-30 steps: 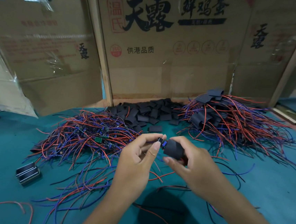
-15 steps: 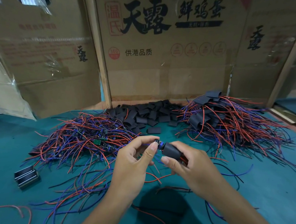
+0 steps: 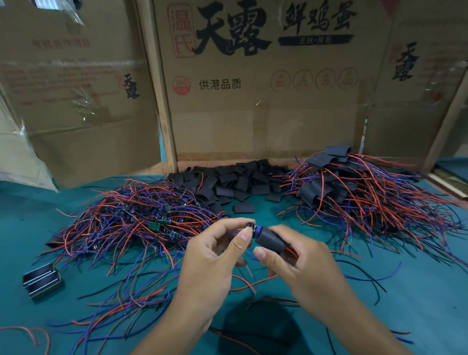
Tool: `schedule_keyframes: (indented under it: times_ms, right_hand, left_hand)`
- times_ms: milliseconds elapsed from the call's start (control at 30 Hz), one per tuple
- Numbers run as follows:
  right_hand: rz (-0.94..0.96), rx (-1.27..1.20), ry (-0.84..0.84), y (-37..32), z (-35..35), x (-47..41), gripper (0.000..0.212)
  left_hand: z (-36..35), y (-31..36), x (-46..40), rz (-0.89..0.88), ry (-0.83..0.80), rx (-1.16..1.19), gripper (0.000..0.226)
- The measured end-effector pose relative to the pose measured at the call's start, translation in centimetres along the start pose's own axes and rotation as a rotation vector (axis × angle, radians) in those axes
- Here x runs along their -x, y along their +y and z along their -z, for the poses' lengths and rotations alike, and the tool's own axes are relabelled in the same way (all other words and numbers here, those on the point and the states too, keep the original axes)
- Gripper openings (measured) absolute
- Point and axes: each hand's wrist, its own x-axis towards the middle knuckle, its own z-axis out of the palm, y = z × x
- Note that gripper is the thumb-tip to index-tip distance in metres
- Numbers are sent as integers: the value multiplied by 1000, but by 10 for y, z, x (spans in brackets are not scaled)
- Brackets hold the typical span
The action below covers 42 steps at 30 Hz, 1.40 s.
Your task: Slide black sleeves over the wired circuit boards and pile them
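Note:
My right hand (image 3: 290,265) holds a black sleeve (image 3: 271,240) between thumb and fingers above the green table. My left hand (image 3: 213,257) pinches the end of a wired circuit board (image 3: 253,230) that sticks out of the sleeve's left opening; most of the board is hidden inside. Red and blue wires trail from the sleeve's right end. A heap of bare wired boards (image 3: 137,222) lies to the left. Loose black sleeves (image 3: 235,183) lie behind the hands. The pile of sleeved boards (image 3: 362,198) is at the back right.
Cardboard boxes (image 3: 251,73) wall off the back of the green table (image 3: 415,303). A small black and metal part (image 3: 41,280) lies at the front left. Stray wires (image 3: 135,296) spread over the table in front of the left heap.
The sleeve has slid further over the board between the two hands, which stay at the same place above the table. The camera view shifted slightly.

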Motion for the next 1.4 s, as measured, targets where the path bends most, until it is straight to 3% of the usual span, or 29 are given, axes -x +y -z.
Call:
schedule_keyframes:
  times_ms: [233, 400, 500, 700, 1067, 1167, 1300, 1400]
  right_hand:
    - [13, 3, 67, -1, -3, 2, 29]
    - [57, 188, 50, 1, -1, 0, 34]
    - [53, 255, 42, 3, 2, 0, 41]
    - [52, 298, 20, 0, 4, 0, 49]
    - [17, 383, 14, -5, -2, 4, 50]
    - [26, 469, 50, -6, -7, 7, 71]
    - [76, 574, 96, -12, -7, 7, 50]
    - [167, 709, 153, -17, -5, 8, 43]
  left_hand:
    - [1, 0, 0, -9, 1, -19, 13]
    - [2, -1, -1, -114, -57, -190, 15]
    - [1, -2, -1, -112, -72, -145, 25]
    - [-3, -3, 1, -88, -64, -53, 6]
    - [-5, -4, 4, -96, -55, -111, 17]
    - [-6, -5, 4, -88, -48, -120, 28]
    - [-6, -6, 3, -68, -39, -116, 29]
    - [-6, -9, 2, -13, -43, -107, 16]
